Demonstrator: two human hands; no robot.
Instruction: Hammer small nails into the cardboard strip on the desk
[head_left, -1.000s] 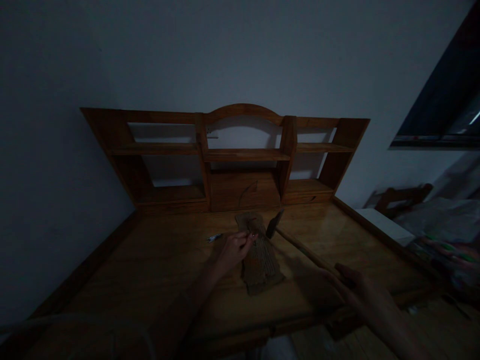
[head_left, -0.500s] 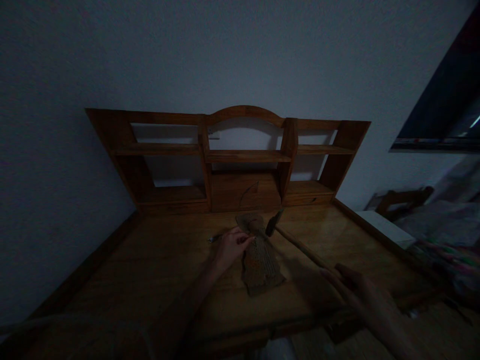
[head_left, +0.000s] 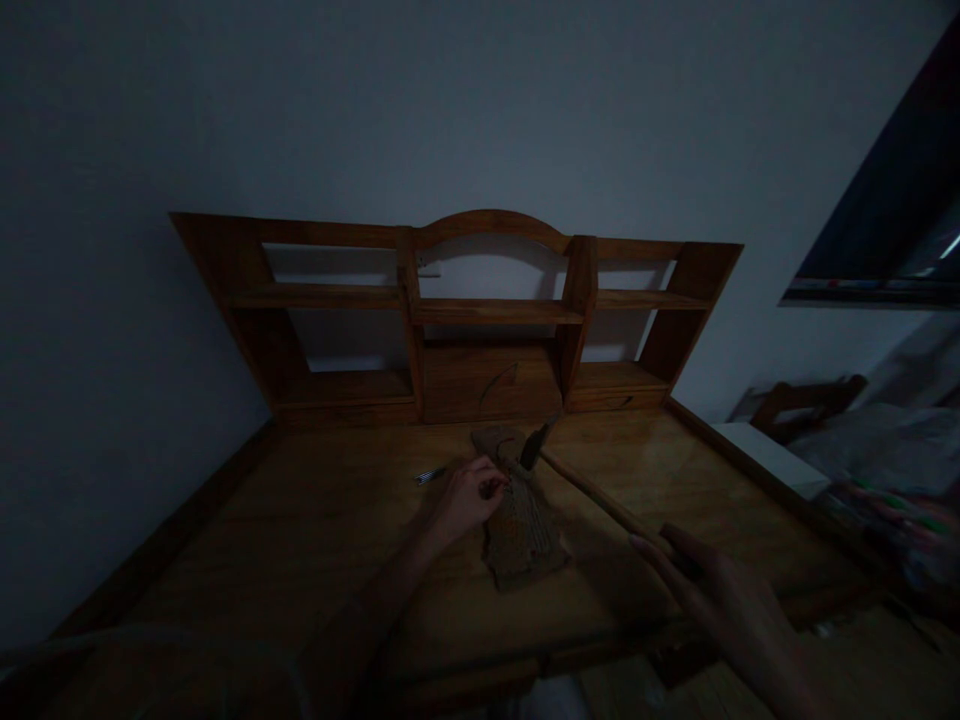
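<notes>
My right hand (head_left: pixel 709 580) is closed round the wooden handle of a hammer (head_left: pixel 589 488). The dark hammer head (head_left: pixel 535 446) hangs just above a rough, ridged brown piece (head_left: pixel 521 535) with ragged edges, close to my left fingertips. Whether it touches the piece I cannot tell. My left hand (head_left: pixel 469 497) rests at the piece's left side, thumb and forefinger pinched together over its narrow middle. Anything between those fingertips is too small and dark to make out. Left of that hand lie some thin shiny metal pieces (head_left: pixel 430 476).
The wooden desk (head_left: pixel 315 530) has a raised edge along its right side. At its back stands a wooden shelf unit (head_left: pixel 495 312) against the wall. Off to the right are a white surface (head_left: pixel 772 455), a chair back (head_left: pixel 810 400) and a blurred plastic-covered pile (head_left: pixel 892 450). The light is dim.
The hammer head has dropped a little and shifted left, towards my left fingertips. My left hand has moved slightly, still pinched at the brown piece.
</notes>
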